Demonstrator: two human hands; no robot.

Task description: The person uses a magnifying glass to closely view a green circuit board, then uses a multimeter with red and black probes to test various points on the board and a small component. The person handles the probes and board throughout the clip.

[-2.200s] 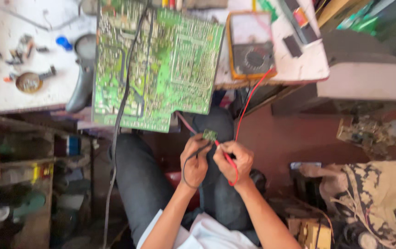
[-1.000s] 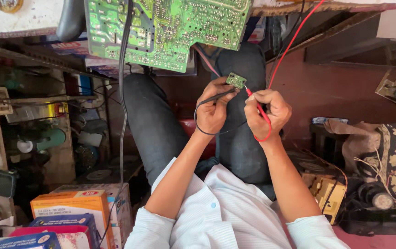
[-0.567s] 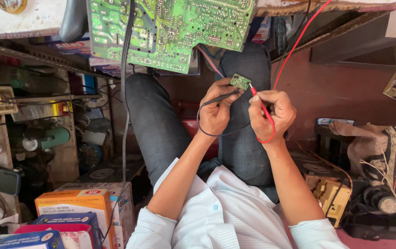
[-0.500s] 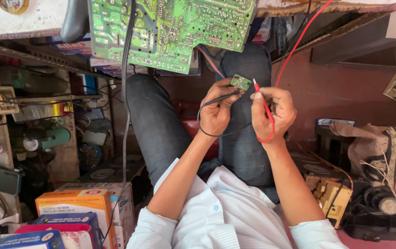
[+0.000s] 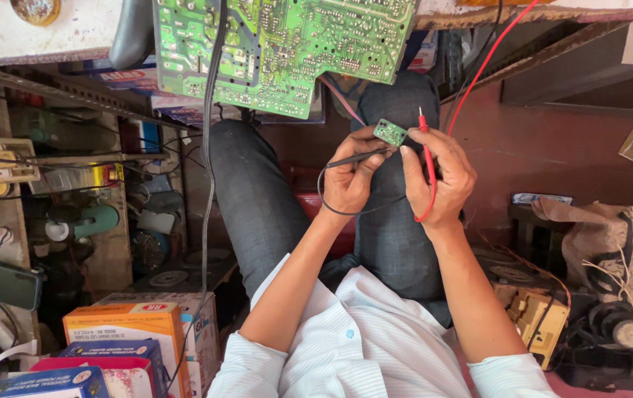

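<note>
Small green circuit board (image 5: 390,133) pinched in my left hand (image 5: 349,177) with black probe (image 5: 357,157); right hand (image 5: 441,177) grips red probe (image 5: 427,155), below large green circuit board (image 5: 287,48).

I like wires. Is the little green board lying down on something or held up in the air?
Held up. The little green board is pinched between fingertips of the left hand and right hand, above the lap.

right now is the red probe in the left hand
No, the red probe is held in the right hand, while the left hand holds the black probe against the small green board.
</note>
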